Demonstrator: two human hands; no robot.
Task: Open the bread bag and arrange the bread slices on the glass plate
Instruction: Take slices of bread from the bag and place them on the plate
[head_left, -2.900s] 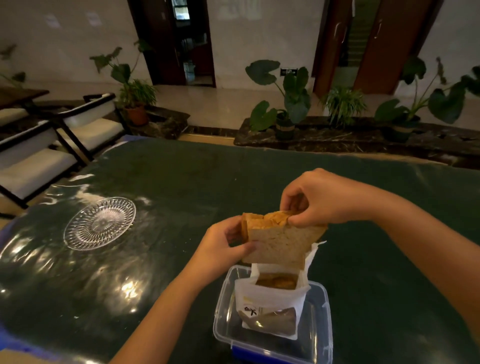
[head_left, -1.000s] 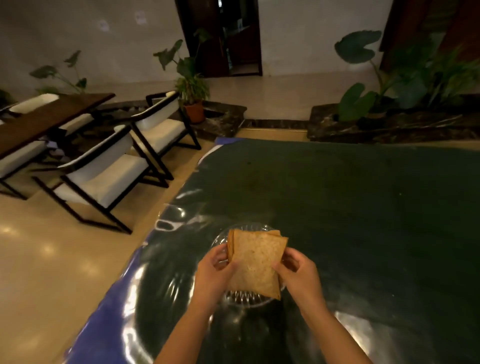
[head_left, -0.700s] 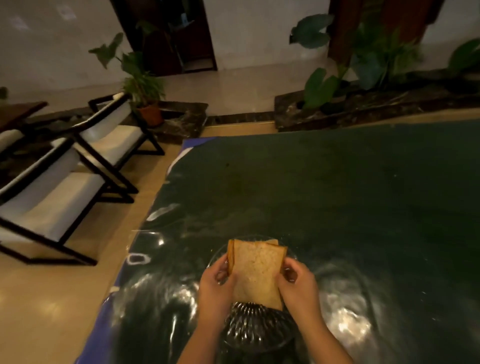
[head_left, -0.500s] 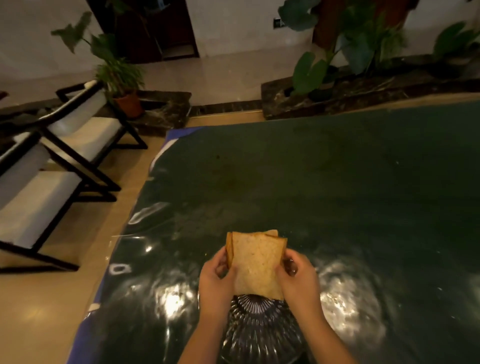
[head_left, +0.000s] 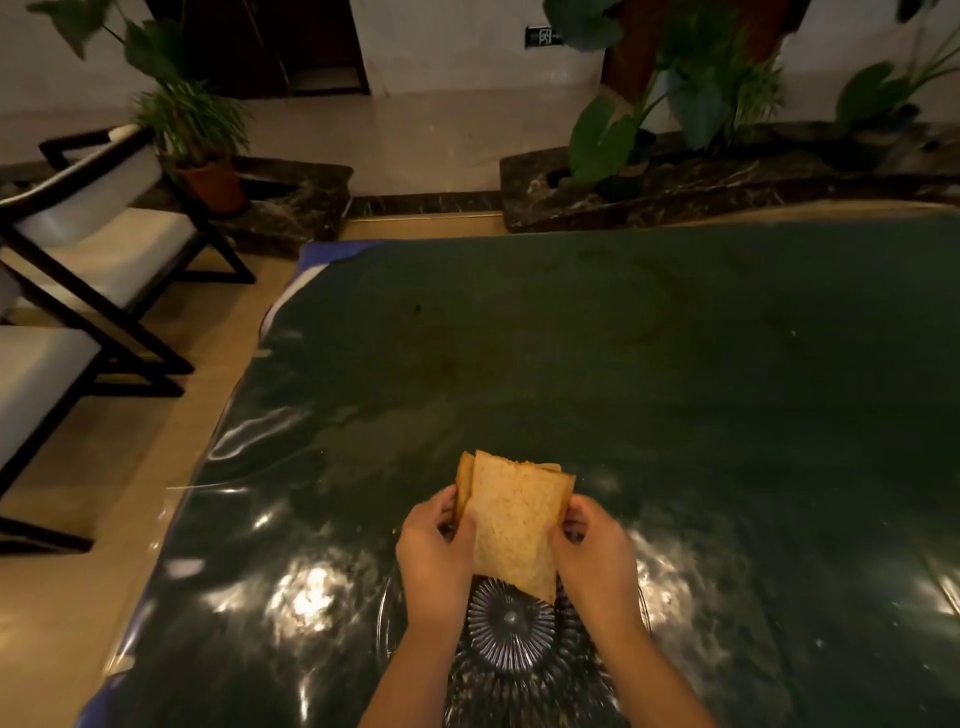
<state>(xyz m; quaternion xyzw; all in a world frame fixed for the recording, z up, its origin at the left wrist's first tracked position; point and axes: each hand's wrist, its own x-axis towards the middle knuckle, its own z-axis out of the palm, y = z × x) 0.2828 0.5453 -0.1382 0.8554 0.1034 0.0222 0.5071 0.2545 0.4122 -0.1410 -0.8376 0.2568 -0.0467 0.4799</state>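
With the bag already out of frame, looks like the arranging step now: bread up in both hands, nothing down on the plate yet as far as visible.

Going left to right. Off the bench edge, a couple of white-cushioned chairs (head_left: 98, 244) and a potted plant (head_left: 192, 130), none of it in the way. Then the dark green bench (head_left: 675, 364), shiny with glare patches near the front. Left hand (head_left: 434, 558) closed around the left edge of the bread slices (head_left: 511, 530), fingers curled behind, thumb in front. Seems to be more than one slice, judging by the second crust peeking out at the top left, though hard to count exactly. Stack held upright and a bit tilted, lower corner hanging just above the glass plate (head_left: 511, 621), right over its ribbed centre. Can't tell for sure whether that corner touches the glass. Right hand (head_left: 597, 564) pinching the right edge the same way.

Next move, best guess: peel the front slice away from the ones behind and lay it flat on the plate, then fan the others beside or overlapping it. Calls for a light grip, since soft bread tears or dents easily, and for keeping things centred so nothing hangs off the rim.
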